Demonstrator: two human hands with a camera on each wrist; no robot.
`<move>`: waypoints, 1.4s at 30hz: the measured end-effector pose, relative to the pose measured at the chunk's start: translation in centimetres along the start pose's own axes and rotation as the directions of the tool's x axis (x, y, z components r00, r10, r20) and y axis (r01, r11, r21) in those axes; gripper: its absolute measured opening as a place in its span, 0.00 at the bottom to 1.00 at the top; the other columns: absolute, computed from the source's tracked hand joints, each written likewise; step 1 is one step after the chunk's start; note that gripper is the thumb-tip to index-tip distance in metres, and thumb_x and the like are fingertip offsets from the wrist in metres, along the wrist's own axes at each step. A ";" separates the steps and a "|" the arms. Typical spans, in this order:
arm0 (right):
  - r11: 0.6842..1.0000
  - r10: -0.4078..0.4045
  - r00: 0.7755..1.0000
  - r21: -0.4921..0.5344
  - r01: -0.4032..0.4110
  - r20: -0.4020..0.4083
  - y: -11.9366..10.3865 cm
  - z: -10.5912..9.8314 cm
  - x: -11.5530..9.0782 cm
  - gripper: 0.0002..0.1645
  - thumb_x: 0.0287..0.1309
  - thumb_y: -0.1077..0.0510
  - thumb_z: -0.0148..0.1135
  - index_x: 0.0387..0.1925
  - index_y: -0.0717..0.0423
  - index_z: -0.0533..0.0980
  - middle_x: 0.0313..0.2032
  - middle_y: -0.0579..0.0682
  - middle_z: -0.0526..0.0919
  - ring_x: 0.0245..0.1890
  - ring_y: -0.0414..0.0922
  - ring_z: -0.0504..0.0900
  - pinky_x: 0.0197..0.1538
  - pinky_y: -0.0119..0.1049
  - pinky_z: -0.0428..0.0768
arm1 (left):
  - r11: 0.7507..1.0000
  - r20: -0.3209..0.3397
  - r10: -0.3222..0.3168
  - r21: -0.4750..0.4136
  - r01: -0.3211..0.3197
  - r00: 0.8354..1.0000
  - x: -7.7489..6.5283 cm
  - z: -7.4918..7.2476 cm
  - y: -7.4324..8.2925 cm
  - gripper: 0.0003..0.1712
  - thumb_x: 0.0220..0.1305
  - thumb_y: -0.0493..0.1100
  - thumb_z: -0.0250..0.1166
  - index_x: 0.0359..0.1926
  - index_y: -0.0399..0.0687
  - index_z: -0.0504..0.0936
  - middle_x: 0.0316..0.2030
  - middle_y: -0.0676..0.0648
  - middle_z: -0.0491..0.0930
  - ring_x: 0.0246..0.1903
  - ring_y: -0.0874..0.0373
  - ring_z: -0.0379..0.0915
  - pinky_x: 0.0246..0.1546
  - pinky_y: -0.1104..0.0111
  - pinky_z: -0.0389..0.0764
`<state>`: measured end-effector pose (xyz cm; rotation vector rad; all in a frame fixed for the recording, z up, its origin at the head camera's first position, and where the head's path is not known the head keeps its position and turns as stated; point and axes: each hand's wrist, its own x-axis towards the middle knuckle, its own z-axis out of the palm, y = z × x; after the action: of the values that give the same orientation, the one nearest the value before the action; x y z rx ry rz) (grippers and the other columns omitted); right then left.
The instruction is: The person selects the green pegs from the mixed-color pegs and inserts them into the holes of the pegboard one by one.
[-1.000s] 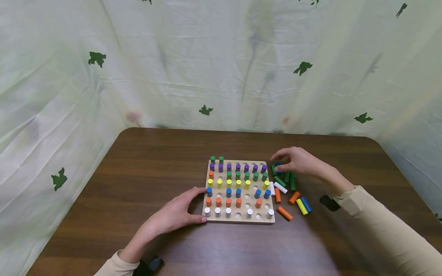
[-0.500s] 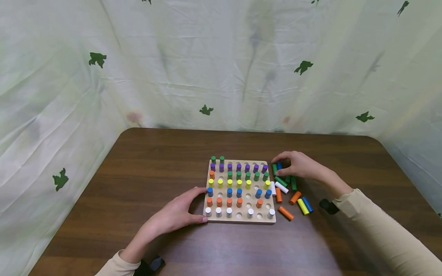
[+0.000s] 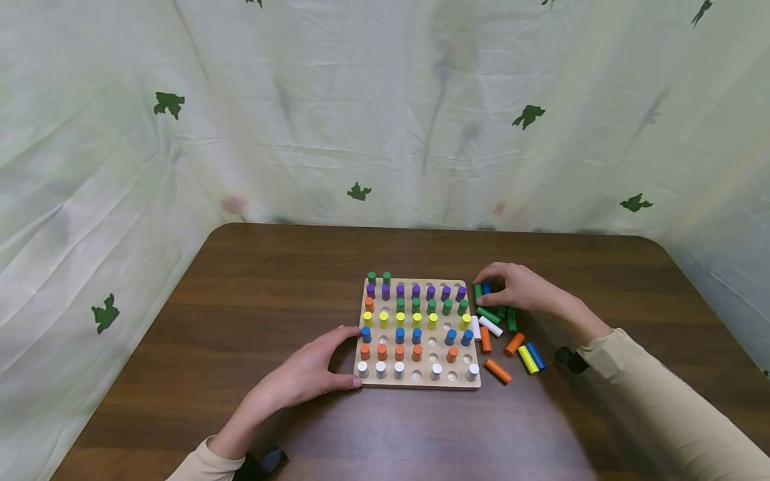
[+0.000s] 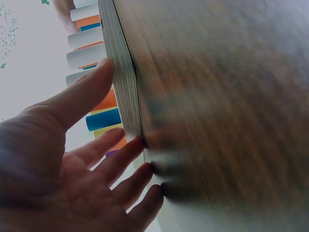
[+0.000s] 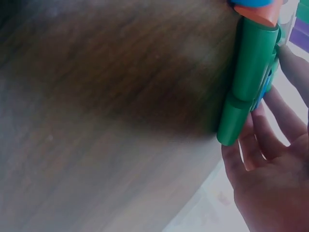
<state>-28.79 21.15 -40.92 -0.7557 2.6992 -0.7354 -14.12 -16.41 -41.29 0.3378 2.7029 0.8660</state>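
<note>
A wooden pegboard point(image 3: 421, 385) stands mid-table with rows of upright purple, green, yellow, blue, orange and white pegs. An orange peg point(image 3: 369, 304) begins the green row; some holes are bare. My left hand point(image 3: 307, 371) rests at the board's left side, thumb at the near corner. In the left wrist view, the thumb point(image 4: 89, 89) touches the layered edge and the fingers are spread. Right of the board, my right hand point(image 3: 526, 287) pinches a lying green peg point(image 3: 478, 292) between thumb and a fingertip, near its ends. Other green pegs point(image 5: 256, 60) lie close below that hand.
Loose pegs lie along the board's right side: a blue peg point(image 3: 486, 288), white pegs point(image 3: 490, 327), orange pegs point(image 3: 498, 371), and a yellow peg point(image 3: 527, 360) against another blue peg point(image 3: 535, 357). A pale patterned cloth point(image 3: 385, 120) hangs behind the brown table point(image 3: 289, 267).
My right hand has lowered slightly onto the green peg since a second ago and has barely moved in the last half second. The left hand stays at the board.
</note>
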 end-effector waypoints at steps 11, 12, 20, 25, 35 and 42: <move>0.999 -0.032 0.998 0.014 0.033 -0.059 0.1 0.3 0.7 0.20 0.53 0.49 0.68 0.48 0.46 0.76 0.43 0.45 0.80 0.43 0.44 0.77 0.47 0.46 0.75 | 1.000 -0.022 0.021 0.003 -0.021 1.000 -0.1 0.1 0.0 0.44 0.45 0.56 0.74 0.63 0.57 0.66 0.61 0.53 0.66 0.61 0.56 0.61 0.59 0.54 0.63; 0.999 -0.035 0.997 0.022 0.036 -0.064 0.1 0.4 0.7 0.19 0.53 0.50 0.68 0.47 0.46 0.76 0.42 0.45 0.80 0.44 0.44 0.77 0.48 0.46 0.75 | 1.000 -0.022 0.021 0.003 -0.021 1.000 -0.1 0.1 0.0 0.44 0.45 0.57 0.74 0.63 0.57 0.66 0.61 0.53 0.66 0.61 0.55 0.61 0.59 0.54 0.63; 0.997 -0.050 0.995 0.049 0.055 -0.085 -0.1 0.6 1.1 0.12 0.56 0.55 0.65 0.43 0.46 0.78 0.39 0.44 0.82 0.40 0.41 0.79 0.48 0.45 0.76 | 1.000 -0.017 0.013 0.007 -0.013 1.000 -0.1 0.1 0.0 0.44 0.45 0.58 0.74 0.64 0.57 0.66 0.62 0.52 0.66 0.62 0.55 0.60 0.59 0.53 0.62; 0.996 -0.043 0.993 0.070 0.051 -0.108 -0.2 0.5 1.1 0.11 0.56 0.55 0.65 0.42 0.46 0.79 0.38 0.43 0.82 0.39 0.41 0.79 0.46 0.45 0.76 | 1.000 -0.014 0.007 0.006 -0.007 1.000 -0.1 0.1 0.0 0.45 0.45 0.58 0.74 0.64 0.58 0.65 0.62 0.52 0.65 0.61 0.55 0.60 0.59 0.53 0.62; 0.988 -0.056 0.987 0.133 0.076 -0.148 -0.3 -0.7 0.8 0.12 0.58 0.54 0.64 0.44 0.49 0.79 0.39 0.44 0.81 0.39 0.43 0.78 0.43 0.42 0.78 | 1.000 -0.011 -0.011 0.001 0.011 1.000 -0.1 0.0 0.1 0.45 0.45 0.57 0.74 0.64 0.57 0.66 0.63 0.50 0.65 0.62 0.53 0.60 0.60 0.53 0.62; 0.988 -0.065 0.981 0.128 0.089 -0.182 -0.1 -1.4 0.5 0.16 0.59 0.52 0.62 0.47 0.53 0.78 0.42 0.46 0.80 0.41 0.44 0.77 0.46 0.44 0.78 | 1.000 -0.012 -0.001 0.005 0.001 1.000 -0.1 0.0 0.1 0.45 0.45 0.57 0.74 0.64 0.57 0.66 0.62 0.51 0.65 0.61 0.54 0.60 0.60 0.53 0.62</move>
<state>-29.70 21.36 -39.69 -0.8002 2.7519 -1.0400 -14.01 -16.33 -41.25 0.3333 2.7165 0.8639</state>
